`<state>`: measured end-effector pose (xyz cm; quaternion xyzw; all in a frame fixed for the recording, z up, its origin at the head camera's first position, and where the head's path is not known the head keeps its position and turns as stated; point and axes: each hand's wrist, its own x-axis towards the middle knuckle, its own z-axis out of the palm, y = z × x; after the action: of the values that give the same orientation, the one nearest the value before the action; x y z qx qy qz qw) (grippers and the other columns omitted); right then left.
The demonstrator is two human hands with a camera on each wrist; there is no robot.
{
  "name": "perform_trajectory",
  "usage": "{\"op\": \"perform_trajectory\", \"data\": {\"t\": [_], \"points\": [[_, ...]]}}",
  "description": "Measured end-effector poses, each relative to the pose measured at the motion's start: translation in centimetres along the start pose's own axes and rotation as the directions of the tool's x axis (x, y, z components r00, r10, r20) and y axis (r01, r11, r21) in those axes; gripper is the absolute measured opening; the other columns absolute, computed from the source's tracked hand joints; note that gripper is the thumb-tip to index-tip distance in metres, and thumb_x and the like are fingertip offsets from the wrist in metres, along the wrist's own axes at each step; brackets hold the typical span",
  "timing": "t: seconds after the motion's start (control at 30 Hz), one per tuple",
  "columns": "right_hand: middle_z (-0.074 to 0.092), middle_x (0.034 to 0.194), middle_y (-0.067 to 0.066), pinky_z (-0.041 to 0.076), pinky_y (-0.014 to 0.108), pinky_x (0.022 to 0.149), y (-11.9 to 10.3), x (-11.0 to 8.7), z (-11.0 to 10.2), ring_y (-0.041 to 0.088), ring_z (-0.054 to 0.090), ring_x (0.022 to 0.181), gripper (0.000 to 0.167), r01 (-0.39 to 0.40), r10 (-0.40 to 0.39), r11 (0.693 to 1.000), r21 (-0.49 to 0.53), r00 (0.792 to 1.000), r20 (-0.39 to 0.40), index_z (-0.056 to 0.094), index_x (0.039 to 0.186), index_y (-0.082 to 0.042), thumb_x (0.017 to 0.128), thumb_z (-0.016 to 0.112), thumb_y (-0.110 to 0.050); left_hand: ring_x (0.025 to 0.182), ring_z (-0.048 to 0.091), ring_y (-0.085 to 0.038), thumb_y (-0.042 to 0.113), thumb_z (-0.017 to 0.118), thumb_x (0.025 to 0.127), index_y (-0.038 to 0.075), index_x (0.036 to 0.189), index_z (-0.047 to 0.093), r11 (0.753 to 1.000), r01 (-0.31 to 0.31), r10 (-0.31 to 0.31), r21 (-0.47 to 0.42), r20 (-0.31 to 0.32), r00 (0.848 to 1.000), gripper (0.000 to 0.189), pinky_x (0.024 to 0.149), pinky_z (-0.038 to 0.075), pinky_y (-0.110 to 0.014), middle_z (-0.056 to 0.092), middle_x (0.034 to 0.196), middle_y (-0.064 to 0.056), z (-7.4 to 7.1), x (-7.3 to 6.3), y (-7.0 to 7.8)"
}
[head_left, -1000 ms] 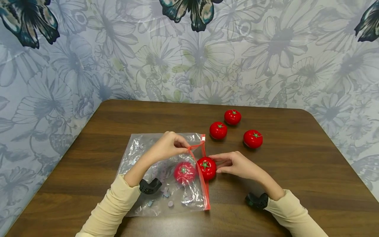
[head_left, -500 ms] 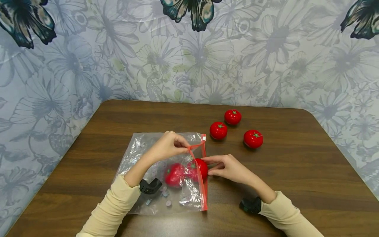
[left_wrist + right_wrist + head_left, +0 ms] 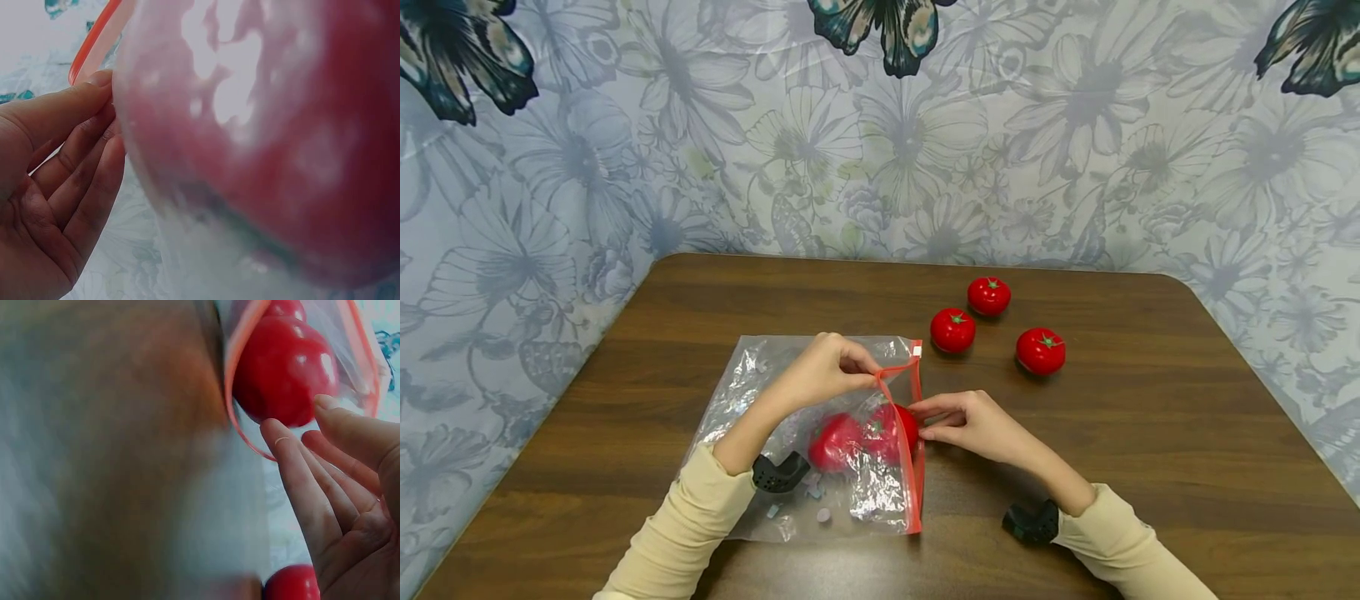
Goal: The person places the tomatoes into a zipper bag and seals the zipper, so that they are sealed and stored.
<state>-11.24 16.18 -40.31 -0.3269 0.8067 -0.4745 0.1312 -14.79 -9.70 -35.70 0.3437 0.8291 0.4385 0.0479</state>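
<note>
The tomato point(image 3: 287, 369) sits in the mouth of the clear bag point(image 3: 747, 375), partly past its red rim point(image 3: 914, 504), with another tomato point(image 3: 833, 443) at its 9 o'clock inside. At 3 o'clock, the right hand point(image 3: 970, 427) touches it with extended fingertips, not wrapped round. At 11 o'clock, the left hand point(image 3: 826, 367) pinches the rim. If that pinch slackens, the mouth could sag and snag the tomato; an off-centre push might roll it out onto the desk point(image 3: 1150, 392).

Behind the brown table point(image 3: 1150, 367), a flowered backdrop point(image 3: 797, 167) bears three cropped, perhaps printed butterflies point(image 3: 912, 35).
</note>
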Motion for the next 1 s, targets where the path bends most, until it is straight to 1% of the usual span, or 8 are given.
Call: {"op": "perform_trajectory", "data": {"t": [0.13,0.2,0.37,0.5,0.63,0.83,0.9,1.0], "points": [[0.064,0.112,0.014,0.052,0.028,0.074,-0.4,-0.3,-0.8,0.016,0.066,0.088,0.036,-0.001,0.001,1.0,0.028,1.0,-0.021,0.061,0.119,0.004,0.084,0.069,-0.004,0.055,0.055,-0.008,0.0,0.073,0.079,0.003,0.081,0.074,1.0,-0.001,0.001,-0.003,0.006,1.0,0.004,0.05,0.044,-0.024,0.068,0.076,0.001,-0.2,-0.2,0.1],[0.063,0.113,0.013,0.052,0.028,0.075,0.3,-0.6,-1.5,0.014,0.066,0.088,0.037,0.007,-0.005,0.999,0.034,0.999,-0.047,0.061,0.12,0.002,0.085,0.069,-0.007,0.055,0.054,-0.008,0.0,0.073,0.079,0.003,0.081,0.074,1.0,-0.005,0.005,-0.002,0.008,1.0,0.004,0.05,0.043,-0.023,0.068,0.076,0.001,-0.3,-0.3,0.2],[0.063,0.11,0.02,0.052,0.03,0.074,-0.4,-1.6,-3.9,0.021,0.066,0.089,0.035,-0.001,0.007,0.999,0.034,0.985,-0.175,0.06,0.119,0.004,0.086,0.067,-0.005,0.054,0.051,-0.007,0.0,0.073,0.079,0.004,0.08,0.074,1.0,-0.011,0.011,-0.003,0.015,1.0,0.005,0.048,0.041,-0.023,0.068,0.076,0.002,-0.5,-0.5,0.3],[0.063,0.108,0.023,0.052,0.03,0.075,-0.8,-2.6,-6.0,0.025,0.065,0.093,0.033,0.003,0.005,1.0,0.025,0.952,-0.305,0.06,0.119,0.006,0.087,0.065,-0.002,0.054,0.051,-0.007,0.0,0.073,0.079,0.004,0.08,0.074,1.0,-0.009,0.009,-0.007,0.021,1.0,0.005,0.048,0.041,-0.023,0.068,0.076,0.002,-0.7,-0.7,0.3],[0.062,0.111,0.022,0.05,0.024,0.077,-0.5,-3.6,-7.8,0.019,0.064,0.096,0.031,0.004,-0.012,1.0,-0.019,0.903,-0.43,0.06,0.118,0.006,0.088,0.062,0.002,0.056,0.053,-0.007,0.0,0.073,0.079,0.003,0.081,0.074,1.0,-0.001,0.001,-0.012,0.03,1.0,0.004,0.05,0.043,-0.023,0.068,0.077,0.001,-0.8,-1.0,0.4],[0.061,0.116,0.018,0.048,0.019,0.078,0.3,-5.1,-9.4,0.014,0.061,0.101,0.031,-0.095,0.051,0.994,-0.05,0.827,-0.559,0.061,0.121,0.0,0.091,0.062,-0.01,0.057,0.055,-0.008,0.0,0.073,0.079,0.002,0.082,0.074,1.0,0.003,-0.003,-0.017,0.038,0.999,0.004,0.051,0.045,-0.024,0.068,0.077,0.001,-1.1,-1.3,0.6],[0.058,0.122,0.017,0.046,0.016,0.079,0.8,-5.5,-9.9,0.016,0.057,0.107,0.036,-0.146,0.089,0.988,-0.054,0.816,-0.572,0.058,0.125,-0.001,0.092,0.061,-0.016,0.057,0.054,-0.008,0.0,0.073,0.079,0.002,0.082,0.074,1.0,0.005,-0.005,-0.016,0.039,0.999,0.004,0.051,0.045,-0.024,0.068,0.077,0.001,-1.1,-1.3,0.6],[0.047,0.133,0.02,0.042,0.017,0.086,1.7,-5.8,-10.5,0.028,0.048,0.12,0.046,-0.201,0.138,0.978,-0.055,0.822,-0.553,0.049,0.134,-0.001,0.093,0.061,-0.019,0.056,0.053,-0.008,0.0,0.073,0.079,0.003,0.082,0.074,1.0,0.006,-0.006,-0.013,0.038,0.999,0.004,0.05,0.044,-0.023,0.068,0.077,0.001,-1.1,-1.3,0.6]]}}
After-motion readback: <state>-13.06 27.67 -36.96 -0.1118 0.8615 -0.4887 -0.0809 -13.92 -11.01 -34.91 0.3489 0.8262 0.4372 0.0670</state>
